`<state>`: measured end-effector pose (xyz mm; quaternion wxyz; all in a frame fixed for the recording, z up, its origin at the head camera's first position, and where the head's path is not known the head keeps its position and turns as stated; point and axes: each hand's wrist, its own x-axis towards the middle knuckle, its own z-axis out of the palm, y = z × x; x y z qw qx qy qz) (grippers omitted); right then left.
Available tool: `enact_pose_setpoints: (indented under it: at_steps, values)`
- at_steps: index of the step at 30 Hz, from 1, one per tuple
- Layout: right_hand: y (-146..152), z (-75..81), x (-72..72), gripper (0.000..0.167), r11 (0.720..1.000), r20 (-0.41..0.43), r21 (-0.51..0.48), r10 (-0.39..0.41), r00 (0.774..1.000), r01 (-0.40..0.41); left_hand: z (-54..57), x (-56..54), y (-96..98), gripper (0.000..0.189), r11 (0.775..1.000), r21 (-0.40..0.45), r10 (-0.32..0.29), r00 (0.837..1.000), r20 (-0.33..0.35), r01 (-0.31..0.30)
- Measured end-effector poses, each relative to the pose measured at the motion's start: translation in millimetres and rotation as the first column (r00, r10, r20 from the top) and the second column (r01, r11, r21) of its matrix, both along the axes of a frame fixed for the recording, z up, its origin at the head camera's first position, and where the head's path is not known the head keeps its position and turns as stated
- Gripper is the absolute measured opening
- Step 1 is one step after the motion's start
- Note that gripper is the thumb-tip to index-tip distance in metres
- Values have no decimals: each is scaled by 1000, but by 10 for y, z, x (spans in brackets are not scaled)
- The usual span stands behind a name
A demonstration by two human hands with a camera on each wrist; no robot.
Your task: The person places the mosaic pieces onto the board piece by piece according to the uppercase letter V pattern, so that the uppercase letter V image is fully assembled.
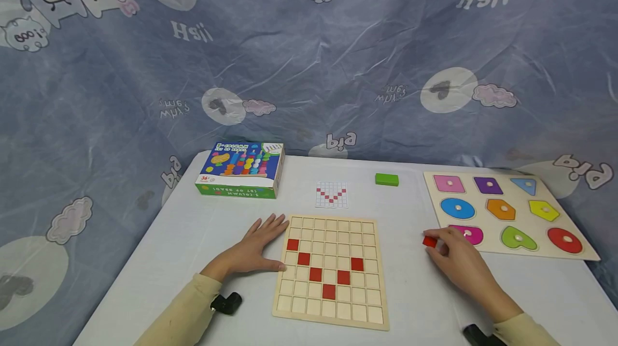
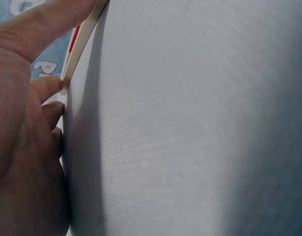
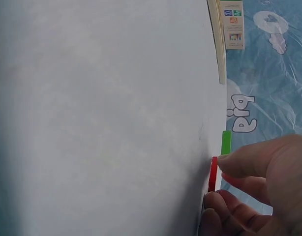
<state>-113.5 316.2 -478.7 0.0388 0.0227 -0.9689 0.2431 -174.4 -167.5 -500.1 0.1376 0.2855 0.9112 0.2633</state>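
Observation:
A wooden grid board (image 1: 330, 315) lies on the white table with several red square tiles (image 1: 329, 292) in its cells, laid out in a V. My left hand (image 1: 253, 247) rests at the board's left edge, fingers spread, thumb touching the side; the left wrist view shows the thumb and fingertips against the board's edge. To the right of the board, my right hand (image 1: 458, 260) pinches a red square tile (image 1: 429, 241) between thumb and fingers, low over the table. In the right wrist view that red tile (image 3: 213, 173) stands at the fingertips.
A small pattern card (image 1: 331, 194) with a red V lies behind the board. Beyond are a boxed bead set (image 1: 241, 170) at left and a green block (image 1: 387, 179). A shape puzzle board (image 1: 526, 220) lies at right, partly under the right hand's view. A printed cloth (image 1: 309, 67) hangs behind.

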Motion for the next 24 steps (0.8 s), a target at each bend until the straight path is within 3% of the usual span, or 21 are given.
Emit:
enact_pose_setpoints:
  at_steps: [24]
  values:
    - [-428, 0, 59, 37, 993, -12, -52, 104, 995, -104, 9, 0, -4, 108, 1000, 6, 0, 1000, 1, 0]
